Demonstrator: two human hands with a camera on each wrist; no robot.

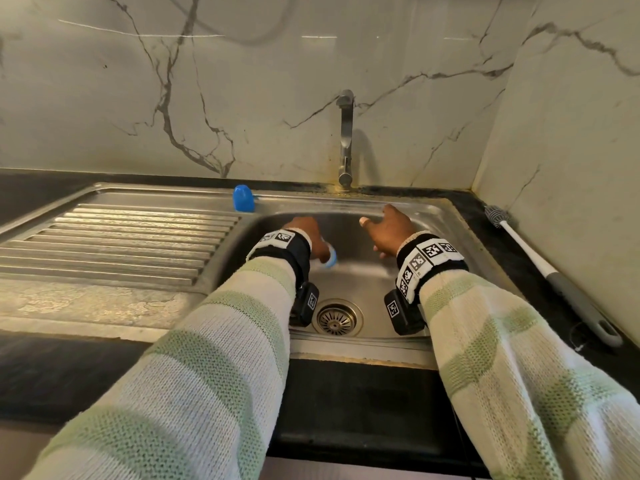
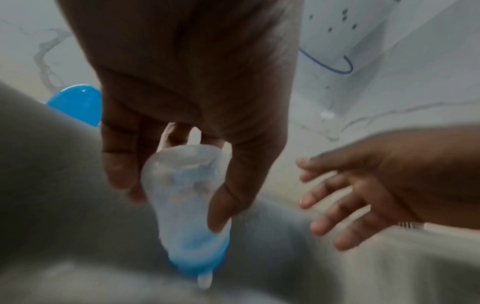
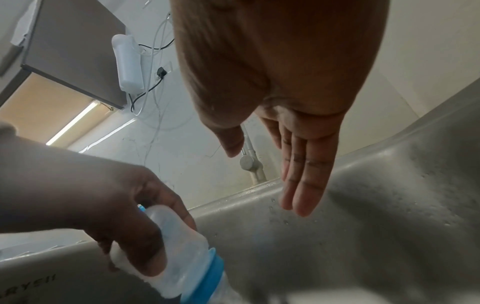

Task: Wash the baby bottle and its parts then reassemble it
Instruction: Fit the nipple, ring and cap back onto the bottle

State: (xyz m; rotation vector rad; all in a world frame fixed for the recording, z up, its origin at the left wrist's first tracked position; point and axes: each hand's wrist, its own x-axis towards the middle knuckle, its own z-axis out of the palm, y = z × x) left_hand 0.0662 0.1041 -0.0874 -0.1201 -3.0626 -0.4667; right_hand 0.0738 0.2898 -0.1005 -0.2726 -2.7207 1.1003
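On the far left rim of the stainless steel sink (image 1: 450,216), beside the ribbed draining board (image 1: 114,244), your round blue plastic bottle cap (image 1: 243,199) stands well apart from the basin, probably parked there so it stays out of the way until reassembly. Next, your left hand (image 1: 308,237) curls its fingers and thumb round the clear plastic baby bottle with the blue screw collar and pale teat (image 2: 187,205), tipping it teat-down over the basin (a sensible angle for draining, though I see no water leaving it). The bottle looks assembled, collar and teat on. Behind the basin the steel tap (image 1: 345,140) shows no stream in any view. Your right hand (image 1: 391,230) hovers over the basin with fingers straight and spread, holding nothing, near the bottle but not touching it. Far right, the long white-and-grey bottle brush (image 1: 547,275) lies on the dark counter (image 1: 512,258) within your right hand's reach.
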